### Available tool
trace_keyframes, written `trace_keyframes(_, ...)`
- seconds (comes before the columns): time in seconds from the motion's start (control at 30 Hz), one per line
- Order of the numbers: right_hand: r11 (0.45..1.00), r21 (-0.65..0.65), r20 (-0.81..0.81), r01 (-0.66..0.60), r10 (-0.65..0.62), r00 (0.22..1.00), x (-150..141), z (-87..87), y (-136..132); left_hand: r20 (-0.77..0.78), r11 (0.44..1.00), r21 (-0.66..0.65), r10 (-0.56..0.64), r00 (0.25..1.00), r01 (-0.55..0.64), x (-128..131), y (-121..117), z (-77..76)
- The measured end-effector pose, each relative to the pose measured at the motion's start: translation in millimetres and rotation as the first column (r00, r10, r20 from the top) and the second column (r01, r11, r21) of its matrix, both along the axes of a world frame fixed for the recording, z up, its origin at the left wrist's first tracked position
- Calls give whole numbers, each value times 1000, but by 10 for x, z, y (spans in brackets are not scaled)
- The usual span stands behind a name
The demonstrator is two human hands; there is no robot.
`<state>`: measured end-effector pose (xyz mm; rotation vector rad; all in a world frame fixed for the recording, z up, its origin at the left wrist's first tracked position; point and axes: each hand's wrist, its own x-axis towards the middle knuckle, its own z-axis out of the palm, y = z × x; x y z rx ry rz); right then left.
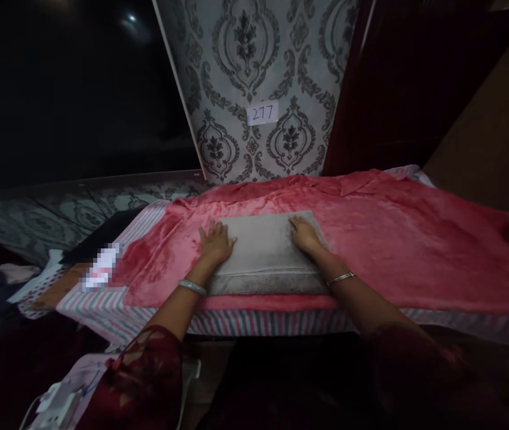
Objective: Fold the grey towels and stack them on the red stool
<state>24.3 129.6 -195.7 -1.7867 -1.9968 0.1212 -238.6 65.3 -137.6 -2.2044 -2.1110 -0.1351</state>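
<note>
A folded grey piece of soft cloth [258, 245], thick and roughly rectangular, lies in front of me on a pink-red plush blanket [393, 251]. Along its near side a folded edge and a darker grey layer show. My left hand [217, 243] rests flat on the left edge of the grey cloth, fingers spread and pointing away from me. On the far right part of the cloth lies my right hand [304, 234], its fingers slightly bent and angled inward to the left, touching the surface. Neither hand lifts the cloth.
Under the blanket is a striped sheet [272, 322] hanging over the near edge. A large dark screen [70, 89] stands at the back left. Patterned wallpaper bears a paper label [262, 112] reading 277. A white power strip [60, 403] sits at the lower left.
</note>
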Motion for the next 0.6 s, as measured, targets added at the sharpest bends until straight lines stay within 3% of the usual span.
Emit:
trace_keyframes(0.07,1000,16,19,-10,10,1000,19,46,-147,16,998,-14,-56,998,56,275,-70,53)
trace_keyframes(0.13,999,22,64,-30,29,998,26,52,-360,42,980,-43,-191,981,192,615,-163,40)
trace_keyframes(0.2,999,-13,129,-46,48,991,19,30,-590,58,942,-90,-319,946,323,932,-269,-39)
trace_keyframes(0.3,997,-60,216,-44,56,975,1,-4,-843,61,916,-130,-375,925,380,1199,-399,-201)
trace_keyframes(0.43,998,-48,256,-47,57,965,-16,3,-925,49,935,-154,-317,947,321,1061,-481,-286)
trace_keyframes(0.6,995,-84,235,-44,63,970,-41,4,-922,-16,981,-147,-131,991,127,354,-675,-260)
